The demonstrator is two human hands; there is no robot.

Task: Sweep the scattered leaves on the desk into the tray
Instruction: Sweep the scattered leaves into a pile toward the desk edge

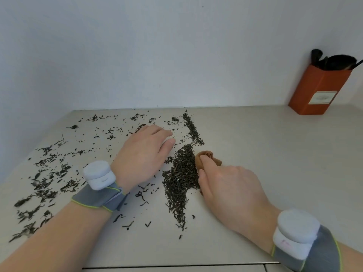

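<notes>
Dark dried leaves lie scattered (49, 173) over the left half of the pale desk (275, 154). A thick ridge of gathered leaves (180, 179) runs from the back wall toward the front edge in the middle. My left hand (143, 158) lies palm down, fingers together, just left of the ridge, holding nothing. My right hand (229, 191) presses against the ridge's right side and grips a small brown object (208, 159), partly hidden under the fingers. No tray is in view.
An orange box (318, 91) holding black brushes stands at the back right against the wall. The desk's front edge (176, 266) runs along the bottom. Grey wrist straps with white sensors sit on both forearms.
</notes>
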